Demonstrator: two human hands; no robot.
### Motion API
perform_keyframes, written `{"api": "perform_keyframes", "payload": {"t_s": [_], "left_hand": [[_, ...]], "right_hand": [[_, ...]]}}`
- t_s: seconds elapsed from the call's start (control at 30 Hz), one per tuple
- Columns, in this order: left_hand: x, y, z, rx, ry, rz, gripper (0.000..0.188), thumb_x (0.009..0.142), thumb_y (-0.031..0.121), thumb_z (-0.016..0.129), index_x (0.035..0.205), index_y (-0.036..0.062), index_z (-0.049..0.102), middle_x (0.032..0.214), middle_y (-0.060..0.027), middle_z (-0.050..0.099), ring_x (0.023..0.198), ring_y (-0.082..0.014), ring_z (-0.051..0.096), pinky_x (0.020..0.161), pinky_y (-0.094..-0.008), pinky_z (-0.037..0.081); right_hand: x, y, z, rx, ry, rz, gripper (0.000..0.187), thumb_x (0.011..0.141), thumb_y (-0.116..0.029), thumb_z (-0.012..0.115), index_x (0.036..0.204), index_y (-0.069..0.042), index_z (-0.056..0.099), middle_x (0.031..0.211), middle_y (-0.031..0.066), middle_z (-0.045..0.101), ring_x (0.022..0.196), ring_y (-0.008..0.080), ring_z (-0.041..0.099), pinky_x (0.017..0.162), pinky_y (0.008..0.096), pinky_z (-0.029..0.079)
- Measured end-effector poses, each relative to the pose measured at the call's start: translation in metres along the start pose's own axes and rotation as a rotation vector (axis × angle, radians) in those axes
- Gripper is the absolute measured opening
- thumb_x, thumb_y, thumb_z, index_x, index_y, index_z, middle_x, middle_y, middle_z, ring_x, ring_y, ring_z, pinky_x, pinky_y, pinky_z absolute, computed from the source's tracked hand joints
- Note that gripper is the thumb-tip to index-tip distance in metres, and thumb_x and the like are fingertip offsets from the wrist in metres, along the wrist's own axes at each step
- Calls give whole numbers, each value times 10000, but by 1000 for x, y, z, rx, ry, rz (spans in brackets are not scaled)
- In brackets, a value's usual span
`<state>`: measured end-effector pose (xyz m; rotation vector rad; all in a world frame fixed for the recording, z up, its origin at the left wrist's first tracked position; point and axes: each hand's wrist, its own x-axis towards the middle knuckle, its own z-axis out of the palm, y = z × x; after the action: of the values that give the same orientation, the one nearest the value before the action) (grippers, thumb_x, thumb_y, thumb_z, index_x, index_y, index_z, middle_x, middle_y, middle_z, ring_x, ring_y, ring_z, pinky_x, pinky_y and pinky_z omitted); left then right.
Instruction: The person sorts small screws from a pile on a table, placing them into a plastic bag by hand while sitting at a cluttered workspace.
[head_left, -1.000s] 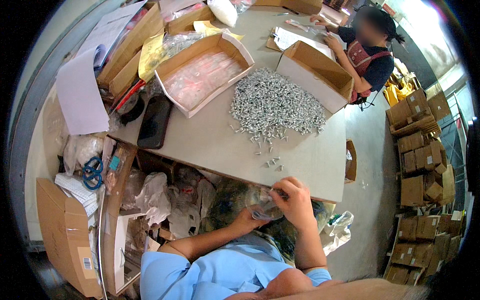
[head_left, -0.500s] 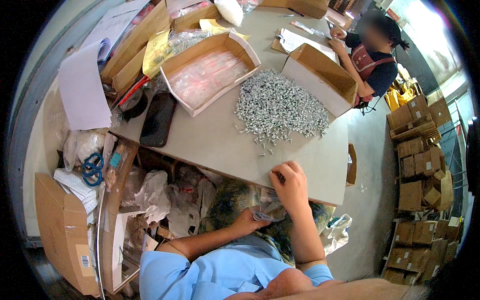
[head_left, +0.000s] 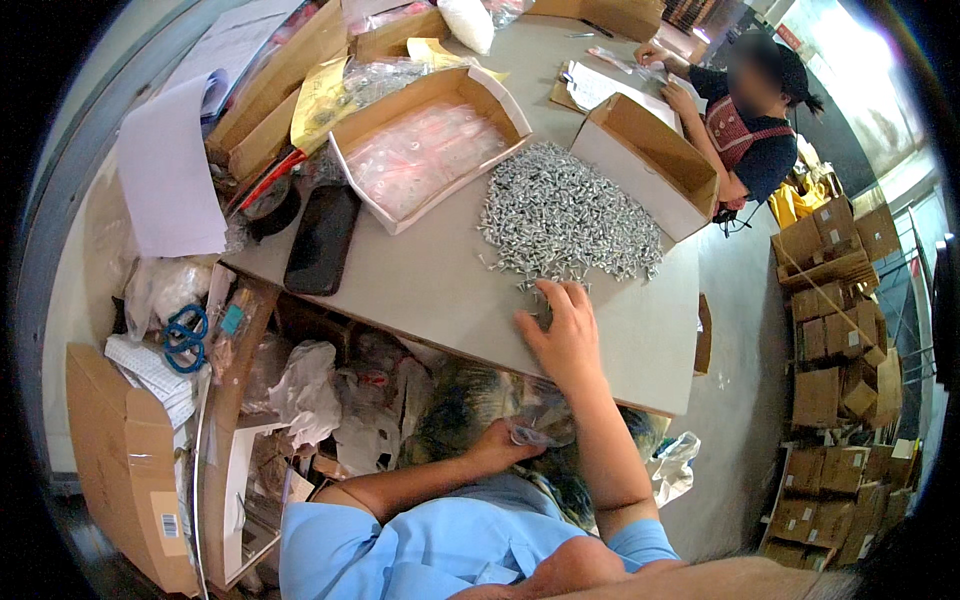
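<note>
A large heap of small silver screws (head_left: 570, 215) is spread on the grey table. At its near edge my right hand (head_left: 566, 335) reaches over the tabletop, thumb and fingers apart, fingertips by a few loose screws. Below the table's front edge my left hand (head_left: 503, 447) is closed on the edge of a clear plastic bag (head_left: 545, 425). What lies inside the bag cannot be made out.
A low carton of clear bags with red strips (head_left: 430, 160) sits left of the heap, a dark phone (head_left: 322, 240) nearer. An open carton (head_left: 650, 165) stands right. Another person (head_left: 745, 130) works at the far right; stacked boxes (head_left: 835, 310) line the aisle.
My right hand has moved forward from the table's front edge to the near side of the screw heap, and its fingers have spread. My left hand stays on the bag.
</note>
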<state>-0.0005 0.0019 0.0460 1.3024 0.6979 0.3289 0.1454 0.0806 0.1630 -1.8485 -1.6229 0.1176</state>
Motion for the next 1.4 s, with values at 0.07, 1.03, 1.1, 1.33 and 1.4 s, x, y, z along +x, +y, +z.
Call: {"api": "perform_keyframes", "payload": {"t_s": [0.07,1.03,1.1,1.33,1.4], "left_hand": [[-1,3,-2,33,-4,-8,287,777,181,716,988,9,627,897,-93,686,821,-149,629,761,-303,486],[2,-6,1,17,-33,1,363,766,180,741,1057,3,614,949,-99,676,853,-162,622,785,-323,505],[2,-8,2,-44,-28,36,377,764,189,742,1061,-2,611,936,-108,679,853,-173,627,789,-331,506],[0,0,1,-23,-49,-13,321,784,160,722,1029,-14,610,963,-104,671,863,-152,617,789,-311,488],[0,-3,4,-77,-11,47,316,786,162,722,1029,-7,610,945,-94,674,848,-149,616,783,-308,489]], "right_hand": [[3,-5,3,-8,-7,7,373,740,-173,702,1071,-50,582,1027,170,547,981,354,525,853,410,439],[29,46,-31,-121,6,142,190,783,-143,651,954,-66,618,947,148,588,862,354,585,742,422,476],[31,47,-27,-126,-20,134,185,776,-143,658,935,-62,611,922,148,585,863,357,576,735,431,472],[19,52,-27,-122,30,65,146,761,-120,658,879,-50,610,874,152,585,814,361,579,708,442,468],[13,48,-31,-112,21,100,138,757,-119,658,865,-44,616,866,154,590,797,359,584,703,439,472]]}}
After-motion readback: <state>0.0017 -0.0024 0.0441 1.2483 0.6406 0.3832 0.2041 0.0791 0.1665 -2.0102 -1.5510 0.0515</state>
